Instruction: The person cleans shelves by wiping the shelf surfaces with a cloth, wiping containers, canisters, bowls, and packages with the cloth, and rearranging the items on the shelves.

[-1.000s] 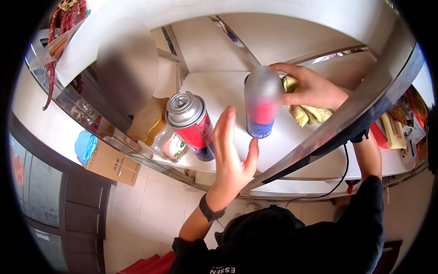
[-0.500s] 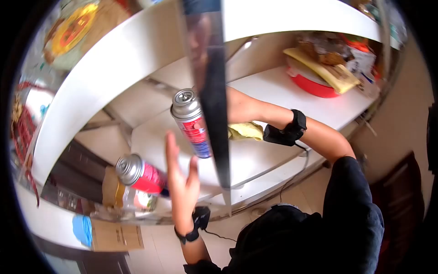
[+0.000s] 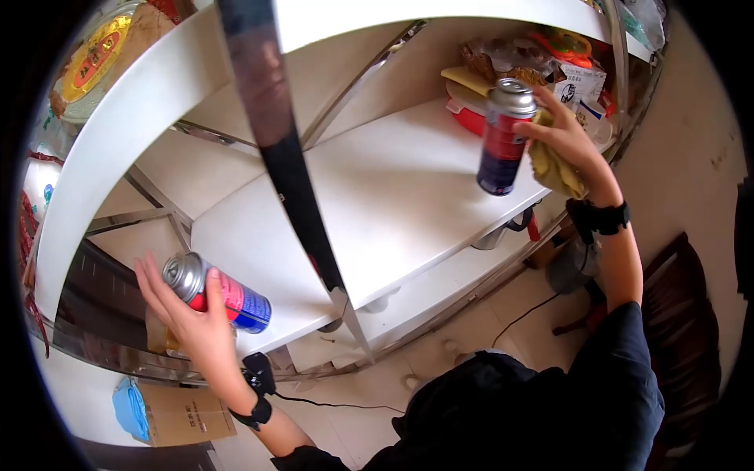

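My left hand (image 3: 192, 318) is around the near left side of a gas canister (image 3: 243, 304), thumb across its front and fingers along its far left side. This canister has a silver top and a red and blue body, and it leans in this view over the left shelf. At the right, my right hand (image 3: 572, 143) grips a second gas canister (image 3: 503, 145) near its upper half, above the right part of the shelf. A crumpled yellow cloth (image 3: 559, 166) is bunched under the same hand. Both wrists carry black straps with a cable.
A dark metal post (image 3: 287, 165) splits the white shelf (image 3: 385, 188). At the back right sit a red container (image 3: 465, 118) and several packages. A metal mug (image 3: 491, 238) stands on the lower level. A cardboard box (image 3: 184, 414) with blue bags is at the lower left.
My right hand has come out from behind the post and moved right with the canister and cloth. My left hand has shifted left onto the other canister. The camera view has turned.
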The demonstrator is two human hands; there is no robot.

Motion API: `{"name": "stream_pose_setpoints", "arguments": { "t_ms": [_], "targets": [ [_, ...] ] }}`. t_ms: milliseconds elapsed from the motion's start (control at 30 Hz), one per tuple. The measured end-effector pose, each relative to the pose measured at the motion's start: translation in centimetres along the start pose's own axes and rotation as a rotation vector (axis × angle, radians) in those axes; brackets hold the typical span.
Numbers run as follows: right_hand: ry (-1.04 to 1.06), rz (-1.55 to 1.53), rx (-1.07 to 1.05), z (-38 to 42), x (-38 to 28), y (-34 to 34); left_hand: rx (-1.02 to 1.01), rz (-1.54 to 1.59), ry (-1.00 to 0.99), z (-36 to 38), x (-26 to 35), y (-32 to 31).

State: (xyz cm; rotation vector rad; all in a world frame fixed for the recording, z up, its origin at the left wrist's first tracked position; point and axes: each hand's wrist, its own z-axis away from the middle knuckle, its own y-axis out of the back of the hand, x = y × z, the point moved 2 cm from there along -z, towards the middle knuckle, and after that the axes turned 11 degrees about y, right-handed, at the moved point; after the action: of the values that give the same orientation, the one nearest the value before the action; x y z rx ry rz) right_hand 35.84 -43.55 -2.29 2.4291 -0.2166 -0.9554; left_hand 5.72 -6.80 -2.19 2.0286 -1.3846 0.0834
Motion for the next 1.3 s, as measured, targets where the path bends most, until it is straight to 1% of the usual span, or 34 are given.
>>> {"name": "stream_pose_setpoints", "arguments": {
  "t_ms": [33,67,100,133,200,233,267,333,367,433,467,533,567,667,700,733,767,800,867,900,933,1000,1033,1100,1133,1200,1267,1300],
  "targets": [
    [-0.153,-0.13,-0.011,0.5,0.6,1.1,-0.016,-0.018,0.028,0.0,0.2,0.1],
    [-0.124,-0.176,0.011,0.9,1.1,1.9,-0.027,-0.037,0.059,0.0,0.2,0.3],
    [-0.103,-0.188,0.013,1.2,1.4,2.7,-0.057,-0.036,0.137,0.2,0.2,0.2],
    [-0.084,-0.202,0.014,1.4,1.7,3.4,-0.082,-0.039,0.149,0.1,0.0,0.0],
    [-0.14,-0.2,0.054,1.8,3.0,4.5,-0.128,-0.053,0.182,0.0,-0.7,-0.3],
    [-0.178,-0.187,0.057,2.0,3.8,5.1,-0.1,-0.088,0.159,-0.3,-1.3,-0.6],
    [-0.189,-0.201,0.03,2.0,3.9,5.5,-0.161,0.032,0.244,-0.6,-1.6,-0.6],
    [-0.176,-0.194,0.021,1.9,6.3,6.7,-0.154,0.063,0.298,-0.4,-0.5,-0.4],
    [-0.125,-0.205,0.068,1.9,7.2,7.0,-0.085,0.073,0.29,0.2,0.0,0.2],
    [-0.175,-0.239,0.069,2.1,7.8,8.1,0.042,0.09,0.256,0.9,1.3,1.5],
    [-0.167,-0.194,0.119,2.3,10.9,8.9,0.13,0.031,0.213,1.3,1.6,2.7],
    [-0.171,-0.212,0.09,2.3,10.3,9.0,0.3,-0.083,0.21,2.9,3.9,5.4],
    [-0.155,-0.211,0.083,2.2,10.6,9.3,0.325,-0.102,0.254,3.9,5.4,6.8],
    [-0.106,-0.141,0.084,1.7,11.5,10.0,0.381,-0.03,0.193,7.5,11.0,9.3],
    [-0.044,-0.128,0.098,1.4,13.6,10.3,0.377,-0.06,0.172,8.8,12.4,10.0],
    [-0.06,-0.135,0.052,1.1,13.9,10.3,0.375,-0.088,0.149,10.0,14.2,10.5],
    [-0.076,-0.139,0.009,1.1,14.0,10.6,0.356,-0.028,0.185,11.3,16.0,10.7],
    [-0.079,-0.161,0.009,1.2,14.5,10.9,0.335,-0.086,0.159,12.4,17.1,11.2],
    [-0.085,-0.204,0.01,1.3,15.6,11.5,0.242,-0.087,0.038,13.7,20.3,10.3],
    [-0.095,-0.226,0.035,1.6,16.2,11.9,0.185,-0.074,-0.069,14.1,21.5,9.3],
    [-0.09,-0.242,0.047,1.6,16.7,12.5,0.132,-0.036,-0.185,14.3,22.7,7.8],
    [-0.078,-0.273,0.07,1.6,17.8,13.7,-0.155,0.219,-0.28,13.9,25.2,3.4],
    [-0.064,-0.265,0.075,1.4,18.2,14.4,-0.221,0.241,-0.327,13.5,26.5,1.3],
    [-0.052,-0.294,0.15,1.5,18.1,15.1,-0.36,0.289,-0.414,12.6,29.1,-3.1],
    [0.041,-0.211,0.193,1.3,18.3,15.4,-0.367,0.404,-0.404,11.9,30.4,-5.3],
    [-0.089,-0.338,0.179,1.6,18.9,15.4,-0.41,0.61,-0.372,10.9,32.5,-9.5],
    [0.012,-0.295,0.228,1.5,19.7,15.0,-0.484,0.779,-0.32,10.4,33.8,-13.3],
    [-0.011,-0.24,0.225,1.6,19.4,15.0,-0.531,0.849,-0.294,10.2,34.7,-14.9]
  ]
}}
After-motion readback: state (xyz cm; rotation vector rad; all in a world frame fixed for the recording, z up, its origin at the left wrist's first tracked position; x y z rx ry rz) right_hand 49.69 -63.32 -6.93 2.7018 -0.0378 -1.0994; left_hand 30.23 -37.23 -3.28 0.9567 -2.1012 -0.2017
